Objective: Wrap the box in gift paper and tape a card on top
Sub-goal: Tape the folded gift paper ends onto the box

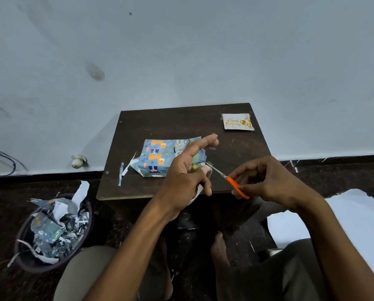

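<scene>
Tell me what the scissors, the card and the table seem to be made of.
Scissors: orange handles look like smooth plastic; blades look like bare metal, grey and shiny.
Card: likely stiff paper or cardstock, white with gold lettering that may be foil.
Table: probably wood or laminated board, dark brown, matte, with a paler edge.

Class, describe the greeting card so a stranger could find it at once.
Start at the dark wooden table against the wall. In its far right corner lies the greeting card, apart from the wrapped box: small, white, with gold "Happy Birthday" lettering and balloons.
</scene>
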`<state>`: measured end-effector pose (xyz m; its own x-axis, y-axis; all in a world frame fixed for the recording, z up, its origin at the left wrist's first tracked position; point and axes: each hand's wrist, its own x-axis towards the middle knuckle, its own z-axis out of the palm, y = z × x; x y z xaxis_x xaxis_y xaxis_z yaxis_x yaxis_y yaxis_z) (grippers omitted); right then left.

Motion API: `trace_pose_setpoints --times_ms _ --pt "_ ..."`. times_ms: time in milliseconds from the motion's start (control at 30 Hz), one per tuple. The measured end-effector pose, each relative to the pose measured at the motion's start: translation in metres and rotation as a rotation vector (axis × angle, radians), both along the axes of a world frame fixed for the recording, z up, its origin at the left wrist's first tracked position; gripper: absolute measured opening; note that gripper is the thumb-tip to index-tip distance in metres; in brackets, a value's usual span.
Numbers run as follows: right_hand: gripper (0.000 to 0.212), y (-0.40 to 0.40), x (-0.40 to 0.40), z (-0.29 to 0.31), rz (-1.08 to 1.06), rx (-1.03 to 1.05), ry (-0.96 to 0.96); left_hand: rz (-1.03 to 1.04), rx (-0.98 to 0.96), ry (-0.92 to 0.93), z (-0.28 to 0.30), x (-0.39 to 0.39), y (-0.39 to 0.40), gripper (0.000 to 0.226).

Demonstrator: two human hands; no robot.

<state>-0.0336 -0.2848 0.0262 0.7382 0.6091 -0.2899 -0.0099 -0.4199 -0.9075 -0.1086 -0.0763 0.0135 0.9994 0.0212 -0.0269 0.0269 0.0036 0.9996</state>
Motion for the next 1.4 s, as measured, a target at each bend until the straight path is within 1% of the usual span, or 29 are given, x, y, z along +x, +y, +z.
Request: trace_pose_setpoints --times_ms 367,533,700,800,933,1000,1100,1167,1300,1400 --pt "0.019 -0.003 0.002 -0.004 0.039 0.06 -0.001 0.006 0.046 -0.007 -0.001 0.001 -0.002 0.062" --pt "0.02 -0.007 0.006 -0.01 0.044 0.062 0.047 -0.002 0.074 -0.001 0.0 0.003 -0.007 0.06" --pt "0.027 -0.012 0.011 -0.019 0.105 0.046 0.1 -0.025 0.097 0.013 0.001 0.004 -0.01 0.057" --pt "0.023 -0.012 0.014 -0.024 0.103 0.073 0.135 -0.043 0.154 -0.006 0.001 0.005 -0.012 0.062" --pt "0.032 -0.009 0.014 -0.028 0.067 0.093 0.153 -0.092 0.228 -0.021 0.002 0.009 -0.019 0.077" --pt "0.031 -0.011 0.014 -0.027 0.054 0.086 0.133 -0.121 0.256 -0.028 0.002 0.012 -0.024 0.083" --pt "0.02 -0.014 0.015 -0.029 0.009 0.077 0.1 -0.151 0.282 -0.039 0.003 0.017 -0.027 0.084" --pt "0.017 -0.016 0.016 -0.032 -0.036 0.069 0.07 -0.162 0.302 -0.056 0.002 0.021 -0.029 0.084" --pt "0.022 -0.015 0.02 -0.039 -0.104 0.031 -0.016 -0.179 0.399 -0.09 -0.001 0.03 -0.033 0.086" --pt "0.025 -0.012 0.027 -0.048 -0.16 0.026 -0.105 -0.195 0.513 -0.147 -0.008 0.04 -0.035 0.082"
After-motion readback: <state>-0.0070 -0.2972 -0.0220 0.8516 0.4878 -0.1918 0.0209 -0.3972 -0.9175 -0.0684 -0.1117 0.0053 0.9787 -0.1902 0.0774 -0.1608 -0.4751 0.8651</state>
